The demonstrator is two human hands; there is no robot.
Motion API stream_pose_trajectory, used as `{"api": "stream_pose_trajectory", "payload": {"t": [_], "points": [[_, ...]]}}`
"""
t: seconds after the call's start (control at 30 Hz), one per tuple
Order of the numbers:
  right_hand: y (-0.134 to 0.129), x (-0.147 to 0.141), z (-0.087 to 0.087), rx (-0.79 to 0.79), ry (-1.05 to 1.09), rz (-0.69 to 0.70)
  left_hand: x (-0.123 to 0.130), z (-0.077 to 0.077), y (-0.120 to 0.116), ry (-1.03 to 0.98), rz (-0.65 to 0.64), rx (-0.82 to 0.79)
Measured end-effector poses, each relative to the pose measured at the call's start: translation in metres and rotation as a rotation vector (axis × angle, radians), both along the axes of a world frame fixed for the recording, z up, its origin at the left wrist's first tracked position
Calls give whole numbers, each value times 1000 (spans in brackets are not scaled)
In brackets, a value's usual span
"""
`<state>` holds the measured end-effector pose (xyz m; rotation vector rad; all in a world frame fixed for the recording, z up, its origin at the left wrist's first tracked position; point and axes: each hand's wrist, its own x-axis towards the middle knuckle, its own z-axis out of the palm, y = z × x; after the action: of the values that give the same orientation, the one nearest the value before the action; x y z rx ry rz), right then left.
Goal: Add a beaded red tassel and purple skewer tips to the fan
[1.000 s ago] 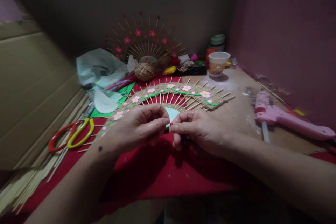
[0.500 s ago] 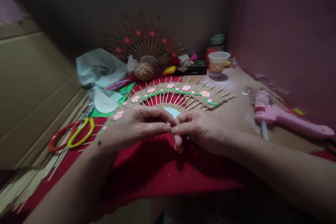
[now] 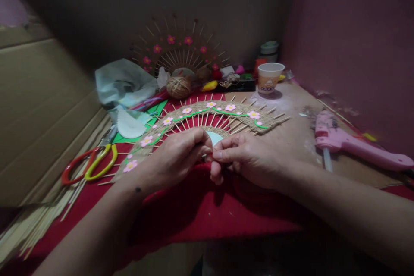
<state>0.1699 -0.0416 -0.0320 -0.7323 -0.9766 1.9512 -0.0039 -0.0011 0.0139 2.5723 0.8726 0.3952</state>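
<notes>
My left hand [image 3: 181, 151] and my right hand [image 3: 246, 153] meet at the fingertips over the red cloth [image 3: 200, 215]. Both are closed in a pinch; whatever lies between the fingers is too small and hidden to name. Just behind them spreads a fan-shaped woven piece [image 3: 197, 112], made of twine over thin sticks, with pink flowers and a green wavy line along its band. A pale blue half-round [image 3: 214, 138] at its base is partly covered by my hands.
Scissors [image 3: 105, 161] with red and yellow handles lie left, above loose sticks [image 3: 45, 228]. A pink glue gun [image 3: 355, 140] rests right. Behind are a paper cup [image 3: 270, 79], a twine ball [image 3: 179, 87], a plastic bag [image 3: 124, 79] and a second fan [image 3: 171, 47]. Cardboard [image 3: 48, 116] stands left.
My left hand has turned and its fingers have curled in more, uncovering another pink flower at the fan's left end. My right hand stays almost in place, still pinching.
</notes>
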Motion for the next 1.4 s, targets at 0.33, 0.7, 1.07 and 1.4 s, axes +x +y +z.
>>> {"api": "stream_pose_trajectory", "payload": {"t": [0.33, 0.7, 1.07, 1.4], "points": [[-4, -2, 3, 16, -232, -81, 2, -3, -1, 43, 26, 36], [-3, -4, 3, -43, -113, -124, -2, 1, 2, -36, 32, -71], [-3, -5, 4, -60, -62, -182, -11, 14, 11, -152, 124, -361], [-2, -6, 2, -48, -49, -180, -9, 8, 7, -174, 229, -542]]}}
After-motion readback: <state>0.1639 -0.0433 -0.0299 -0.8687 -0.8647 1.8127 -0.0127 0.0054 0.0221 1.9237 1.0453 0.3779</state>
